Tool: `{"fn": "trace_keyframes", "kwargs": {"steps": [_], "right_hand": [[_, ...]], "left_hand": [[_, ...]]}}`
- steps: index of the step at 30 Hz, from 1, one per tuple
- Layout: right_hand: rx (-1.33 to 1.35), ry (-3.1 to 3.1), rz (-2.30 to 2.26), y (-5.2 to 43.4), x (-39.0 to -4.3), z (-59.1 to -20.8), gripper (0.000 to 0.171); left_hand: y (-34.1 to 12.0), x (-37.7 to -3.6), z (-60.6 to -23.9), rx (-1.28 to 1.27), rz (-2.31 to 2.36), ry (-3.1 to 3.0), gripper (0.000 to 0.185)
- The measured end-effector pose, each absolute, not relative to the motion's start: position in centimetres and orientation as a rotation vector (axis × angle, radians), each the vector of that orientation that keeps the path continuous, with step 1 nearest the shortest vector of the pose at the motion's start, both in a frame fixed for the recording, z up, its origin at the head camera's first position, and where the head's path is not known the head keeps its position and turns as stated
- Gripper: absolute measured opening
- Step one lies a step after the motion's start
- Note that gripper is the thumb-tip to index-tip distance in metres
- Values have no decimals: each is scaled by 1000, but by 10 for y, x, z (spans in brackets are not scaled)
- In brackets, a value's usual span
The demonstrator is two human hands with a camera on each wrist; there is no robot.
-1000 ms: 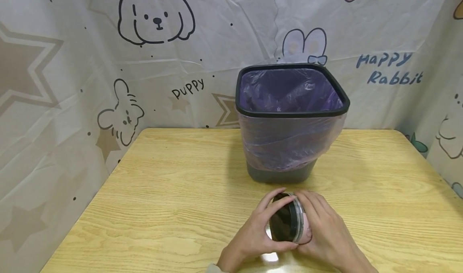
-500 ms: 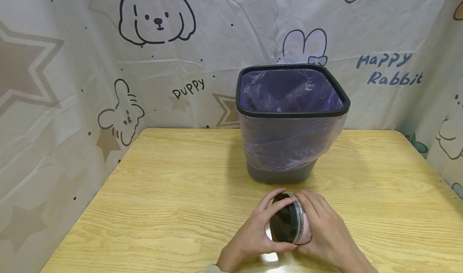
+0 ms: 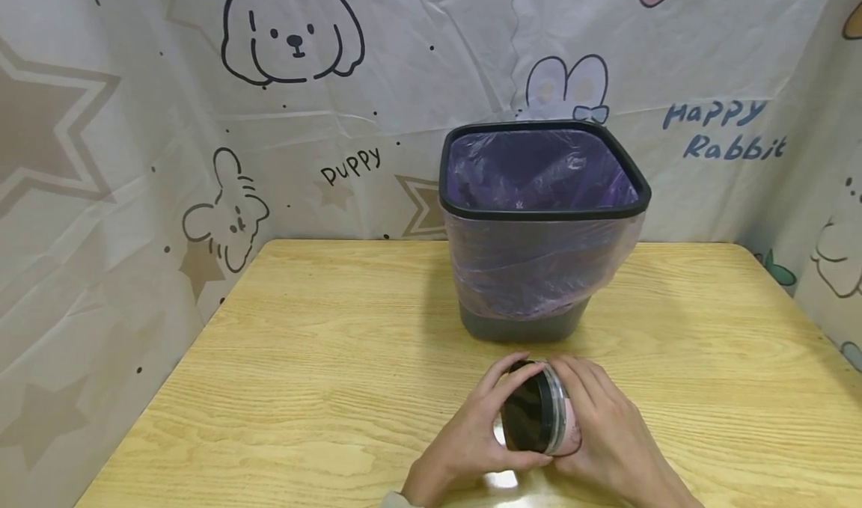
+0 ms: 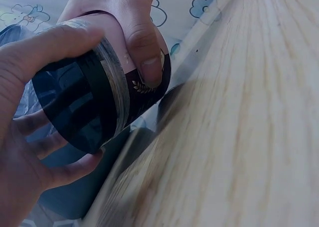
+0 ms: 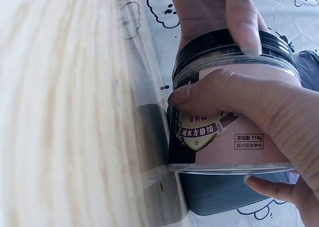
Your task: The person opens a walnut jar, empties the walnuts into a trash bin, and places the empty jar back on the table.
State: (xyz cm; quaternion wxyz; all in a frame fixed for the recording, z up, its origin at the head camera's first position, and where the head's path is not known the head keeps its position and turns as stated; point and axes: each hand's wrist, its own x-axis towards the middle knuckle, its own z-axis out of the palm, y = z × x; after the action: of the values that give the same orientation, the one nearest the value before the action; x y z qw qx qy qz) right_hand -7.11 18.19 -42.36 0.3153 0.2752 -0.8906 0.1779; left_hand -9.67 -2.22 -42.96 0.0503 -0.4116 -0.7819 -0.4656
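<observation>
A clear plastic jar with a pink and dark label lies tilted on its side between both hands, low over the front of the table. Its black screw lid faces left. My left hand grips the lid's rim, thumb at the near side and fingers at the far side. Around the jar's body curls my right hand; in the right wrist view its thumb presses across the label. The lid sits on the jar in the left wrist view. Whether the jar touches the table cannot be told.
Just behind the hands stands a grey trash bin with a black rim and a purple plastic liner. The wooden table extends to both sides. A printed cloth hangs behind and beside it.
The left fingertips have shifted very slightly leftward on the lid. The right hand, the jar and the bin look the same as before.
</observation>
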Motion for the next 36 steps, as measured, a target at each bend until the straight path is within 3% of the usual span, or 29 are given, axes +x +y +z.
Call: {"fn": "trace_keyframes", "kwargs": {"steps": [36], "right_hand": [[745, -2367, 465, 182, -71, -421, 104]], "left_hand": [[-22, -97, -431, -1193, -1446, -2389, 105]]}}
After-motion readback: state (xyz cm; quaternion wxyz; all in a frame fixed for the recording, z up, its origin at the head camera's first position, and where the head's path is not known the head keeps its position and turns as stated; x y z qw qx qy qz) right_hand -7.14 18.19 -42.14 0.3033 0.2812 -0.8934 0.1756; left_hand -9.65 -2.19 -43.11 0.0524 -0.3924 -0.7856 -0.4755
